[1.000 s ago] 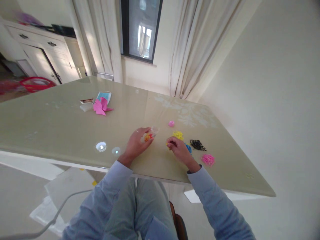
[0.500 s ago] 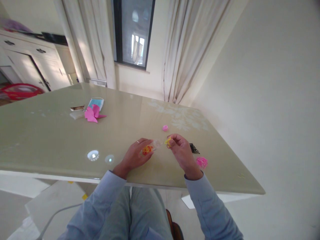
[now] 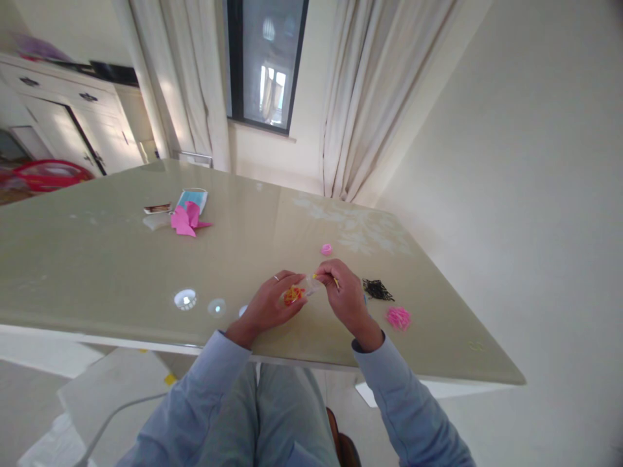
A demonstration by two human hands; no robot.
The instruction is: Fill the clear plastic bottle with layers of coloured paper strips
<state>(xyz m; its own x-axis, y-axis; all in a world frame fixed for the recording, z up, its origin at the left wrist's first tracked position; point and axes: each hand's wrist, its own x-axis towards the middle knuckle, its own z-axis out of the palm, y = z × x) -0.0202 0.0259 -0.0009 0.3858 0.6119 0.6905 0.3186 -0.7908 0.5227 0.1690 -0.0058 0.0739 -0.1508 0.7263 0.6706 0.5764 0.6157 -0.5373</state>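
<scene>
My left hand (image 3: 272, 299) is closed around a small clear plastic container (image 3: 312, 285) that lies tilted toward the right. Small red and yellow pieces (image 3: 293, 296), perhaps little elastic bands, show through its wall. At the container's right end, my right hand (image 3: 341, 292) pinches small yellow pieces (image 3: 335, 282), mostly hidden by the fingers. Just right of this hand lies a loose pile of thin black pieces (image 3: 378, 290). Nearer the table edge is a pile of pink pieces (image 3: 398, 318). A small round pink thing (image 3: 326, 250), like a cap, rests beyond my hands.
Farther left on the glossy table (image 3: 111, 272) lie a pink folded-paper shape (image 3: 186, 220), a blue face mask (image 3: 193, 200) and a small brown-and-white packet (image 3: 157, 209). Light reflections shine near the front edge. Curtains, a window and a wall stand behind.
My right hand has moved left with the yellow pieces, up to the container's end. More of the black pile shows. The whole view has shifted slightly.
</scene>
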